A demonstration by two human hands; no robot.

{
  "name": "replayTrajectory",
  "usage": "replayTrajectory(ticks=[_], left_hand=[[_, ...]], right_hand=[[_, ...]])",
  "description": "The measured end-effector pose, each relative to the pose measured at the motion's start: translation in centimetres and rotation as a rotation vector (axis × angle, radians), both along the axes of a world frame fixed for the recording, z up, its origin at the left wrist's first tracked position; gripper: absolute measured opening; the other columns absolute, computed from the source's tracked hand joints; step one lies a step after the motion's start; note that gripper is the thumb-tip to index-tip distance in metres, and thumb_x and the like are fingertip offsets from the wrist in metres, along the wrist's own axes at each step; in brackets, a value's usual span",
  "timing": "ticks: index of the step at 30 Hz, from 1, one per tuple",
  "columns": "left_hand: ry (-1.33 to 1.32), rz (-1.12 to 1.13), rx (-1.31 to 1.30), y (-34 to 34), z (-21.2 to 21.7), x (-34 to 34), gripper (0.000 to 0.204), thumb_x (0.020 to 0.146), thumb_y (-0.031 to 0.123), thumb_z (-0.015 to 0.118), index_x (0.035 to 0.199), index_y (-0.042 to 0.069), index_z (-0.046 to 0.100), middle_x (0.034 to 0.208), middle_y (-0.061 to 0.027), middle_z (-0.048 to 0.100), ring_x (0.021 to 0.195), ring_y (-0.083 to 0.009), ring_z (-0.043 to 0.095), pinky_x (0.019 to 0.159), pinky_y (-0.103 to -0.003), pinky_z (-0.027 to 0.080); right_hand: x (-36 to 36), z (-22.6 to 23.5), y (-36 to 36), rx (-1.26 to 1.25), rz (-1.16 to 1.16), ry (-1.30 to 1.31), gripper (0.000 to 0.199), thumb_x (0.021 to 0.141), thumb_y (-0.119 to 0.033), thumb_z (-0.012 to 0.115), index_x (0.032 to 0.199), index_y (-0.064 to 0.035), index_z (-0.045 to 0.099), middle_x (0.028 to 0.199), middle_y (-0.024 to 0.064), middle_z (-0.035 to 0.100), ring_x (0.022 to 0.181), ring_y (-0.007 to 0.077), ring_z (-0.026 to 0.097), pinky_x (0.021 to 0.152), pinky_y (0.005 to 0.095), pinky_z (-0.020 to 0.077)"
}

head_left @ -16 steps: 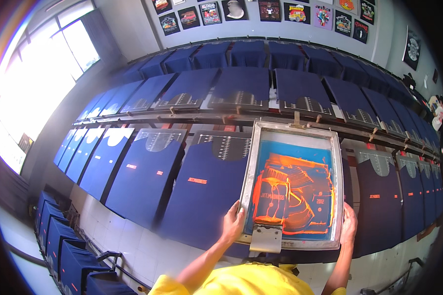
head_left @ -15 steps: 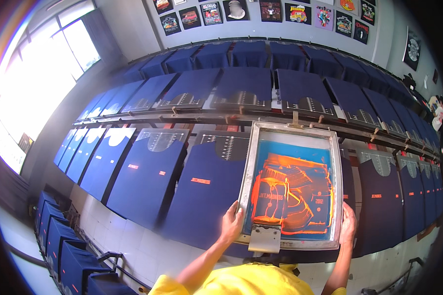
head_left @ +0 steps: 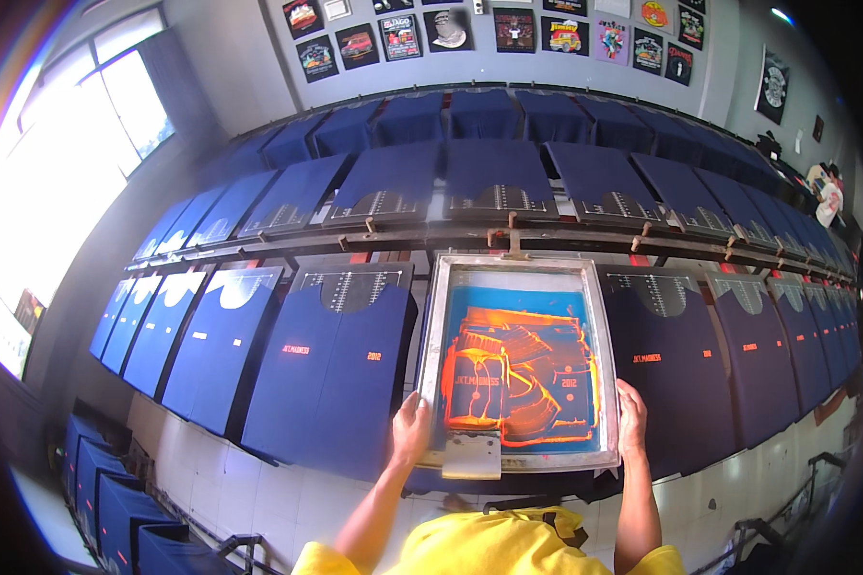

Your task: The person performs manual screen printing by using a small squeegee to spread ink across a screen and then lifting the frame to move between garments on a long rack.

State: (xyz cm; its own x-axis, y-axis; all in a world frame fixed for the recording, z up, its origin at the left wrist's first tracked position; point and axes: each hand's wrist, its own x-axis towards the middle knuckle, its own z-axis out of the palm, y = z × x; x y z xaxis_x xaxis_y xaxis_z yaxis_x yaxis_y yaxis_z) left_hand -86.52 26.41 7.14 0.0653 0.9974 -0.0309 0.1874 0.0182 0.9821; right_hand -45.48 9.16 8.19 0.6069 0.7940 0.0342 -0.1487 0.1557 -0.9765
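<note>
A metal-framed printing screen (head_left: 518, 264) with blue mesh and orange ink lies over a dark blue shirt on a board in front of me. My left hand (head_left: 410, 428) grips the frame's near left corner. My right hand (head_left: 631, 419) grips its near right corner. A squeegee handle (head_left: 471, 454) rests against the near edge of the frame between my hands. To the left lies a navy shirt (head_left: 331, 379) with small orange print. To the right lies another navy shirt (head_left: 669, 374), also printed.
Two long rows of navy shirts on boards (head_left: 494, 177) run left and right along a metal rail (head_left: 508, 235). Framed pictures (head_left: 518, 29) hang on the far wall. A bright window (head_left: 58, 182) is at left. More navy pieces (head_left: 105, 479) hang low at left.
The screen frame has settled flatter onto the board in front of me. Both hands stay on its near corners.
</note>
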Motion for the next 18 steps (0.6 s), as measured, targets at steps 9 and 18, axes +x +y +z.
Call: replayTrajectory(ticks=[9,18], left_hand=[[0.080,-0.061,-0.002,5.9,-2.1,-2.0,0.063,0.096,0.035,0.053,0.137,-0.013,0.052,0.119,-0.0294,0.068,0.113,-0.0307,0.066,0.098,-0.038,0.048],[0.116,-0.090,-0.060,8.1,-2.8,-1.2,0.061,0.097,0.035,0.053,0.134,-0.014,0.053,0.108,-0.0246,0.070,0.099,-0.0239,0.067,0.087,-0.035,0.050]], right_hand=[[-1.0,-0.7,4.6,-0.023,-0.018,-0.071,0.050,0.099,-0.032,0.060,0.133,0.0040,0.058,0.129,0.0128,0.062,0.122,0.0194,0.057,0.108,0.0331,0.0409],[0.2,-1.5,6.7,-0.056,-0.036,-0.082,0.046,0.094,-0.026,0.061,0.130,0.0025,0.062,0.133,0.0156,0.062,0.128,0.0233,0.054,0.112,0.0360,0.0365]])
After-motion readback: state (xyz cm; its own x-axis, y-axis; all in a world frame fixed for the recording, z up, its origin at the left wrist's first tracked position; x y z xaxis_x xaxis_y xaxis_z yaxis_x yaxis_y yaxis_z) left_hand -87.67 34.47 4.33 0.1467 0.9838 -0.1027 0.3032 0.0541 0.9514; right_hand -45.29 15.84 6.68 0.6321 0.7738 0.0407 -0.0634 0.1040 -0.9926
